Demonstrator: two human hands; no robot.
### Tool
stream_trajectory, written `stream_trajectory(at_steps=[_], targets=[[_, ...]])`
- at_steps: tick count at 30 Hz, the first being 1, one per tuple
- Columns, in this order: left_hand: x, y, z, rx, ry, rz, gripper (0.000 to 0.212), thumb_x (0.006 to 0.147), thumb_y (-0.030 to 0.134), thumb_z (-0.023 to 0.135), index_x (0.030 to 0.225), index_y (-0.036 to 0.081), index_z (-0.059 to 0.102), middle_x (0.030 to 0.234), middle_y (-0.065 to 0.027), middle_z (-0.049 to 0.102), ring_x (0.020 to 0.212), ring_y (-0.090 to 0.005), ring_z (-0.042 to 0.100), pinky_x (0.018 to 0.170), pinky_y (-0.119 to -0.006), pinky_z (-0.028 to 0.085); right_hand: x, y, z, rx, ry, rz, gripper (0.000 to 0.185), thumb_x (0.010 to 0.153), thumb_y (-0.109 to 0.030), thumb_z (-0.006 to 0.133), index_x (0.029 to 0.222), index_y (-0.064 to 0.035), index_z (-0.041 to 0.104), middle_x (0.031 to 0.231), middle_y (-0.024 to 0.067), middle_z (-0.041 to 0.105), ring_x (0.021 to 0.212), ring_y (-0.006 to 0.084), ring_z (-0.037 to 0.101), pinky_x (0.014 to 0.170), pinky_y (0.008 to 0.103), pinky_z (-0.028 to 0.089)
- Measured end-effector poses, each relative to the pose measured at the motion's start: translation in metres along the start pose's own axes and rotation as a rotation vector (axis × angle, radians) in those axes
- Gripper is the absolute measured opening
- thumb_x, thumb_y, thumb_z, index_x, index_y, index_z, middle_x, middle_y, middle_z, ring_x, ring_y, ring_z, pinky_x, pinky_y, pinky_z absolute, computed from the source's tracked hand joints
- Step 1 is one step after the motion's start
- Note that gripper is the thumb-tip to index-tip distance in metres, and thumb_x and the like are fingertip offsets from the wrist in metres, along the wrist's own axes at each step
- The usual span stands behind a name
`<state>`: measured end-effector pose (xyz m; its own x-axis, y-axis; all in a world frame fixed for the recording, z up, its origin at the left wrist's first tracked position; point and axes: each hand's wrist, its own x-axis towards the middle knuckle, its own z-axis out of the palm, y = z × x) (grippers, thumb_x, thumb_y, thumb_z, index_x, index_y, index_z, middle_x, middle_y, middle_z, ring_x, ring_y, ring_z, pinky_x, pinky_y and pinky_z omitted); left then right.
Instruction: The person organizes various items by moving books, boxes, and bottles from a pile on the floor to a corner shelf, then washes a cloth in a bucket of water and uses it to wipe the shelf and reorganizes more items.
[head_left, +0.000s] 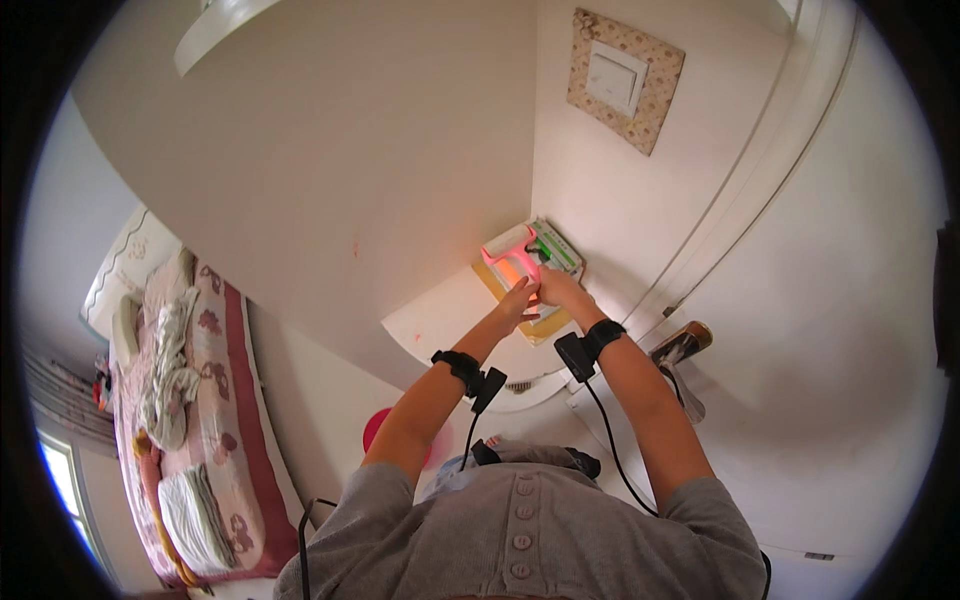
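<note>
My right hand (559, 288) is closed around the handle of a lint roller (510, 244) with a pink frame and a white roll. Close against the handle's lower end is my left hand (516, 301), its fingers spread; whether they touch the handle is hard to tell. Below the roller, a green-and-white box (556, 244) bearing writing and a flat yellowish item (553, 328) lie on a white corner shelf (442, 319). Something orange shows beneath the roller, partly hidden by my hands.
Walls meet behind the shelf, with a light switch (615, 79) on the right one. A white door (825, 300) with a metal handle (686, 341) stands at right. A bed (225, 450) with bedding is at left. Something round and red (379, 429) sits low beside my left arm.
</note>
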<state>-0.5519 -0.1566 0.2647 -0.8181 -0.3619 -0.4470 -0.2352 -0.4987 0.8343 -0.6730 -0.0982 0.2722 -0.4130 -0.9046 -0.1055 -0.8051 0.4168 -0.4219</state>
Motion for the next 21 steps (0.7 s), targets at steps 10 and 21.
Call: stream_trajectory(at_steps=[10,21], targets=[[0.043,0.018,-0.007,0.003,-0.074,0.109,0.066,0.087,0.034,0.045,0.138,0.018,0.008,0.123,-0.0004,0.039,0.104,-0.0141,0.043,0.083,-0.037,0.04,0.027,0.003,-0.009,0.064,0.124,0.066,0.041,0.073,-0.019,0.059,0.104,0.0013,0.042,0.08,0.0241,0.058,0.08,0.0378,0.056,0.062,0.0445,0.045],[0.048,0.008,-0.016,-0.016,-0.065,0.016,0.069,0.086,0.032,0.048,0.138,0.013,0.007,0.126,0.0003,0.035,0.106,-0.0151,0.04,0.084,-0.039,0.038,0.019,0.005,0.002,-0.058,0.285,0.157,0.043,0.076,-0.017,0.054,0.115,-0.0058,0.039,0.103,0.018,0.053,0.086,0.036,0.055,0.065,0.0436,0.047]])
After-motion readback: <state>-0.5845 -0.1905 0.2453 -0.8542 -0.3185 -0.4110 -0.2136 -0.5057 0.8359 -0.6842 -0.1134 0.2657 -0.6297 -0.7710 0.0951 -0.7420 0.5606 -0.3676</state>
